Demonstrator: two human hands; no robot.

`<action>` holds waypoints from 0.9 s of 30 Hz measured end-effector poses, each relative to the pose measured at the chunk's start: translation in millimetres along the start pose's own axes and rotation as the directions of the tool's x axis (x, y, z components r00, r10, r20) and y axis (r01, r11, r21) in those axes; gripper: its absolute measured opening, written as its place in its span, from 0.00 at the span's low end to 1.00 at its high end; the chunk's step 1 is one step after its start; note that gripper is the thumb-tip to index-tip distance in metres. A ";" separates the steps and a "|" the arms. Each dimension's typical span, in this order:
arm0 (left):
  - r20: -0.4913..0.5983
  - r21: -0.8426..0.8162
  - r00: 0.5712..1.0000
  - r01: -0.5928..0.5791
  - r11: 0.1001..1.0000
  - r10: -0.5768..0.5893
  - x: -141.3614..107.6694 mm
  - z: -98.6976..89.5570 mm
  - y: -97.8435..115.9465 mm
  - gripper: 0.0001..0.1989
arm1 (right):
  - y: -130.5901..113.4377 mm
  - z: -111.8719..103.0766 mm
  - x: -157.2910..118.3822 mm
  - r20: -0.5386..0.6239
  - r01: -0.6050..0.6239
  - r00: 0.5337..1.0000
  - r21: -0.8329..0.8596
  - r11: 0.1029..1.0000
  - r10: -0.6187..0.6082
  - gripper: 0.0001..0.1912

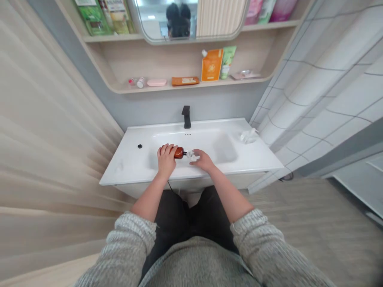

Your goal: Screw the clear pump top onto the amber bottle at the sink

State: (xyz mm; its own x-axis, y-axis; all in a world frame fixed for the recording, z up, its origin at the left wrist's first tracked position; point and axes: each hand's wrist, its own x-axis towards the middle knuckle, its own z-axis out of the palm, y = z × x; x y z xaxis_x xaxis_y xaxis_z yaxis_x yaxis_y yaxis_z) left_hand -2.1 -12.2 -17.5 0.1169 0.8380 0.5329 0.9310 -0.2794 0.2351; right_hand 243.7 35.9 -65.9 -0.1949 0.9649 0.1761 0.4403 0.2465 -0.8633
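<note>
My left hand (166, 160) is wrapped round a brown bottle (178, 152) over the front part of the white sink basin (206, 139). The bottle lies on its side, its dark narrow neck pointing right. Facing that neck, my right hand (203, 161) curls its thumb and fingers round a small clear container (191, 155). Its exact shape is hard to make out. Neck and clear container meet or nearly meet; I cannot tell whether they touch. Behind both hands rises a black faucet (186, 117).
A crumpled clear plastic piece (249, 136) lies at the counter's right. Above, a shelf (161, 88) bears an orange pouch (212, 65), a green tube (228, 63), a pink bar (156, 82) and an orange packet (185, 81). A mirror (215, 18) hangs over it. A beige curtain (44, 119) borders the left.
</note>
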 end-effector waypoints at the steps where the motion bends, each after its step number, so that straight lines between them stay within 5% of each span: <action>1: 0.005 -0.007 1.000 0.001 1.000 -0.001 0.1 -0.4 0.2 0.32 | -0.2 -0.1 0.0 -0.001 0.000 1.000 -0.002 1.000 0.000 0.38; 27: 0.007 0.007 1.000 0.007 1.000 -0.007 -0.1 -1.3 2.2 0.31 | -0.7 -1.0 -0.7 0.004 -0.001 1.000 0.007 1.000 0.001 0.39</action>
State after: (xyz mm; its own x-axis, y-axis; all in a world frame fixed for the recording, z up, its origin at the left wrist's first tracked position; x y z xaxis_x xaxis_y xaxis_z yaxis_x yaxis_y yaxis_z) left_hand -0.5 -13.6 -16.1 0.1128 0.8432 0.5256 0.9343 -0.2701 0.2328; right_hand 244.4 35.2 -64.9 -0.1981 0.9647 0.1734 0.4341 0.2449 -0.8669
